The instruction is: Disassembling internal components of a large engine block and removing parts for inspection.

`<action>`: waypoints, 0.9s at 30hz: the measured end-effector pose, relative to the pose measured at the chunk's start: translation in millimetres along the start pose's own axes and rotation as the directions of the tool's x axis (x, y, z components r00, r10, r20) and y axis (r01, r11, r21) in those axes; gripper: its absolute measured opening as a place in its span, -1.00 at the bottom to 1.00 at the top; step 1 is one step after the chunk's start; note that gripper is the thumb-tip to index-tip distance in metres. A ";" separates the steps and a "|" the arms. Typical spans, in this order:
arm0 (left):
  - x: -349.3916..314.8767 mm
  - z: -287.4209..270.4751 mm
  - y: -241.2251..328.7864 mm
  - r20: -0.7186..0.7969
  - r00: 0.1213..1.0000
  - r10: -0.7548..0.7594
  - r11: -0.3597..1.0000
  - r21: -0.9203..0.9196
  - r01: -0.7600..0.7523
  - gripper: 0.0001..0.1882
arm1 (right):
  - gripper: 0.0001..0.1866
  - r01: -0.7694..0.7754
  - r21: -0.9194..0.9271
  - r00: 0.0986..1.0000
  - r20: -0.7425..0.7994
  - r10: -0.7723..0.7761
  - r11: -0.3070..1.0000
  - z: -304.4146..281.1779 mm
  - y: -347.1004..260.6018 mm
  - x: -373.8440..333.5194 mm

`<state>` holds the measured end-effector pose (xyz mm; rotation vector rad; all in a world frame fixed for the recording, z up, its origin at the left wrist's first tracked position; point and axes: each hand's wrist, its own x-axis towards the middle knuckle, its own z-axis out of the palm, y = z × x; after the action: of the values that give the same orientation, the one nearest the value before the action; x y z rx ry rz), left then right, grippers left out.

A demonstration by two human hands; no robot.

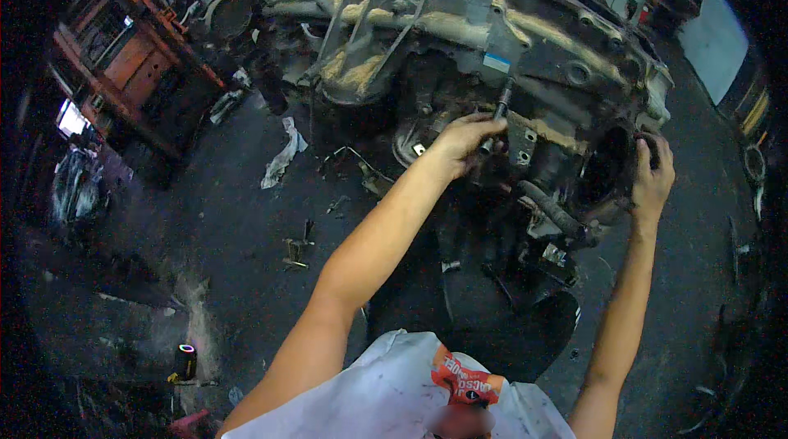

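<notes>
A large, grimy metal engine block (361, 36) stretches across the far side. My left hand (466, 145) is closed around a dark, slim rod-shaped tool (503, 101), which looks like a socket extension. Its upper end points at the engine, just below a blue and white label (497, 63). My right hand (654, 172) rests at the right edge of a round, dark housing (606, 164), its fingers bent around the rim. Between my hands, a ribbed hose (552, 207) and a small metal bracket (523, 147) show. Shadow hides the tool's lower end.
An orange metal frame (139, 69) stands at the far left. On the dark floor lie a pale rag (285, 153), small metal parts (297, 252) and a black cylinder with a lit ring (187, 361). A light panel (714, 45) stands at the far right.
</notes>
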<state>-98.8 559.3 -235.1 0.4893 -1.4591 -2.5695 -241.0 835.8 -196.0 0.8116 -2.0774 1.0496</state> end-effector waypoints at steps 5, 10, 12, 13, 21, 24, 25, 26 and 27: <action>2.6 -2.4 -1.6 -0.085 0.994 0.073 0.992 -0.099 -0.081 -0.80 | -0.75 0.007 0.040 0.999 -0.044 -0.006 0.999 1.6 -0.6 0.6; 5.9 -0.8 -2.9 -0.040 0.999 0.014 0.970 -0.243 -0.023 -0.88 | -0.77 0.043 0.073 0.997 -0.062 -0.038 0.996 2.1 -1.4 0.1; 8.2 2.8 -3.8 -0.029 0.999 -0.021 0.959 -0.285 0.012 -0.88 | -0.77 -0.041 0.118 0.999 -0.005 0.042 0.992 1.9 -1.4 0.1; 9.7 4.7 -4.7 -0.020 0.999 -0.029 0.968 -0.249 0.023 -0.85 | -0.77 -0.025 0.095 1.000 0.011 0.024 0.995 2.2 -1.4 0.2; 15.1 2.5 -10.1 -0.111 0.992 -0.054 0.980 -0.198 0.032 -0.86 | -0.75 -0.008 0.061 0.999 -0.041 0.010 0.998 3.0 -0.4 -0.3; 11.5 5.9 -7.8 -0.064 0.998 -0.009 0.963 -0.269 -0.008 -0.85 | -0.75 0.044 0.096 0.999 -0.026 -0.042 0.994 2.4 1.1 -1.3; 10.6 8.9 -7.8 -0.104 0.994 0.028 0.956 -0.289 -0.057 -0.86 | -0.75 0.023 0.096 1.000 -0.017 -0.021 0.995 2.5 2.1 -1.7; 9.9 12.1 -7.8 -0.111 0.993 0.036 0.953 -0.294 -0.067 -0.86 | -0.75 0.010 0.080 1.000 -0.023 -0.008 0.997 2.2 3.2 -1.4; 9.6 15.5 -9.3 -0.111 0.992 0.063 0.956 -0.277 -0.092 -0.87 | -0.74 -0.036 0.064 0.999 -0.015 0.037 0.997 2.2 4.7 -1.3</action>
<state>-112.8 573.9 -237.7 0.5006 -1.0345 -2.5900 -244.5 836.5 -200.0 0.7959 -2.0614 1.1437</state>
